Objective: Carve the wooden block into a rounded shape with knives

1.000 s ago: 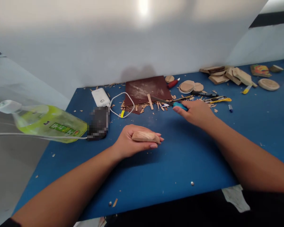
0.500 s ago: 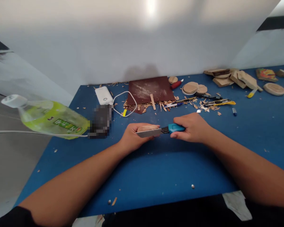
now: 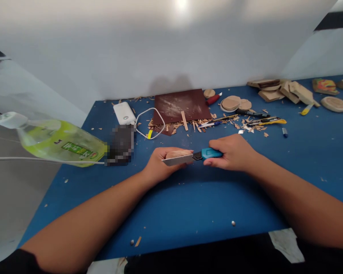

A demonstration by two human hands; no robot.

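A: What's behind the hands?

B: A pale wall (image 3: 125, 53), and below it a blue desk (image 3: 205, 201) sprinkled with wood shavings (image 3: 156, 123).

A: Start at the left, then.

B: Well left of the left hand there's a yellow-green bottle (image 3: 60, 140), tilted, its white cap pointing outward. Between bottle and hand lies a dark object (image 3: 121, 144), too blurred to name. Beyond that sits a white power bank (image 3: 124, 113) with a looped cord.

A: And the left hand (image 3: 160, 167) itself?

B: Fingers curled around a small piece of wood (image 3: 175, 154), held just above the desk in front of the person. Beyond it lies a brown sheet (image 3: 180, 104) with a thin wood strip (image 3: 184, 121) over its near edge.

A: The right hand (image 3: 234, 154)?

B: Closed firmly on the blue handle of a cutter knife (image 3: 211, 153). The blade points toward the left hand, across the near side of the wood. Whether it bites in, I can't tell.

A: Anything past that?

B: Beyond the right hand, a red-handled knife (image 3: 213, 99), round wood pieces (image 3: 231, 102) and a black marker (image 3: 253, 113). Farther right, a pile of wood blocks (image 3: 295, 91), then an oval wood slice (image 3: 335, 104).
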